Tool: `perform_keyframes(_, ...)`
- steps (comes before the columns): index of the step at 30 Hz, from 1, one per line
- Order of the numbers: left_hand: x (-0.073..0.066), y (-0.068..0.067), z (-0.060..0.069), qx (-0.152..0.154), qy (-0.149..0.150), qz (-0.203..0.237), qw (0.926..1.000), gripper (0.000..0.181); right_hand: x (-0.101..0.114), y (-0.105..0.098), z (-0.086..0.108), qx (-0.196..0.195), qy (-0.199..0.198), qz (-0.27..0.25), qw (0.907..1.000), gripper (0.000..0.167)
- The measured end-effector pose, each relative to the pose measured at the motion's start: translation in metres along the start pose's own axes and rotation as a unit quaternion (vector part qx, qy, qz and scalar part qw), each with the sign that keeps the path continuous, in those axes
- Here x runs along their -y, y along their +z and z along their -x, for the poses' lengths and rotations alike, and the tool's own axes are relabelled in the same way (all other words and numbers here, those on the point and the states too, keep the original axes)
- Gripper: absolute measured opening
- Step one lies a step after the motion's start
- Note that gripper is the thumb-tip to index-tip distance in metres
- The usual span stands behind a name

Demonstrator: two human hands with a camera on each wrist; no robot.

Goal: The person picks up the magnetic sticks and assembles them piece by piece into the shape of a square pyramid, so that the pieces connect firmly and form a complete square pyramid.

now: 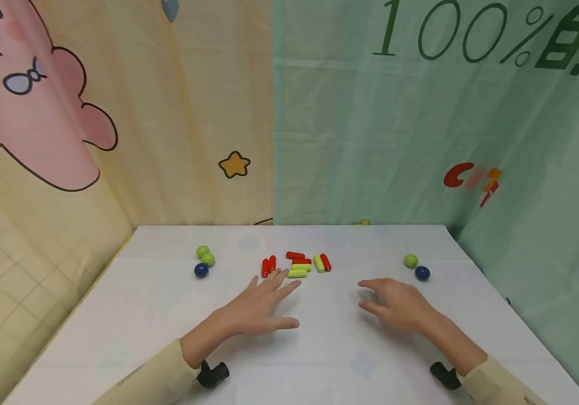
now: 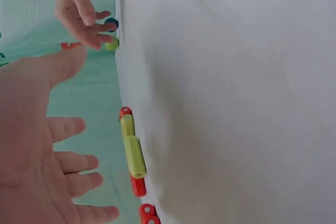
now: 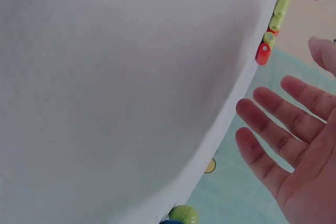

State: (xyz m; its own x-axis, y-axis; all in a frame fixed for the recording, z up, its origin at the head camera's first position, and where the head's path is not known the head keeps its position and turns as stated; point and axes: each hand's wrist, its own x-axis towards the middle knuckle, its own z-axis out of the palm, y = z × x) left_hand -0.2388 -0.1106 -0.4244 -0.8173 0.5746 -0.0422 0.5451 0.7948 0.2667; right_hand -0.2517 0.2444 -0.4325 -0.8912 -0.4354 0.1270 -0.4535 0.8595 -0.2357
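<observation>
Palm down and fingers spread, my left hand [image 1: 259, 308] hovers over the table just in front of several short red and yellow-green sticks. A pair of red sticks [image 1: 269, 266] lies side by side right beyond its fingertips. Two yellow-green sticks [image 1: 298, 270] lie by its index finger, with red ones [image 1: 296, 255] behind. Another yellow-green stick [image 1: 318, 263] sits beside a red one [image 1: 326, 262]. My right hand [image 1: 395, 302] hangs above the table with loosely bent fingers, holding nothing. Nearest it are a green ball [image 1: 411, 260] and a dark blue ball [image 1: 422, 273].
On the left of the white table [image 1: 330, 360] two green balls [image 1: 205, 256] and a dark blue ball [image 1: 201, 270] form a cluster. Printed curtains [image 1: 193, 112] rise behind and along both sides. A black wrist device [image 1: 213, 374] sits under each forearm.
</observation>
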Motion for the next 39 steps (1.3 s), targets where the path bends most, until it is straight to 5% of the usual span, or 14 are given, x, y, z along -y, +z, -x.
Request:
perform_keyframes(9,-0.027,0.009,-0.051,-0.083,-0.016,0.022,0.9962,0.052,-0.020,0.001,-0.001,-0.062,0.033,-0.084,0.9940,0.030)
perform_keyframes(15,-0.042,0.016,-0.090,-0.090,-0.075,0.036,0.9924,0.052,-0.032,0.002,-0.002,-0.086,0.066,-0.140,0.9841,0.025)
perform_keyframes(21,-0.051,0.022,-0.119,-0.103,-0.132,0.102,0.9805,0.055,-0.039,0.001,-0.005,-0.097,0.088,-0.198,0.9714,0.026)
perform_keyframes(26,-0.054,0.025,-0.137,-0.105,-0.172,0.124,0.9716,0.058,-0.044,0.000,-0.007,-0.097,0.103,-0.225,0.9640,0.026)
perform_keyframes(30,-0.055,0.029,-0.147,-0.107,-0.191,0.116,0.9688,0.039,-0.047,-0.001,-0.009,-0.101,0.103,-0.229,0.9627,0.027)
perform_keyframes(39,-0.060,0.030,-0.159,-0.131,-0.189,0.075,0.9704,0.028,-0.062,-0.005,-0.009,-0.103,0.151,-0.256,0.9494,0.029)
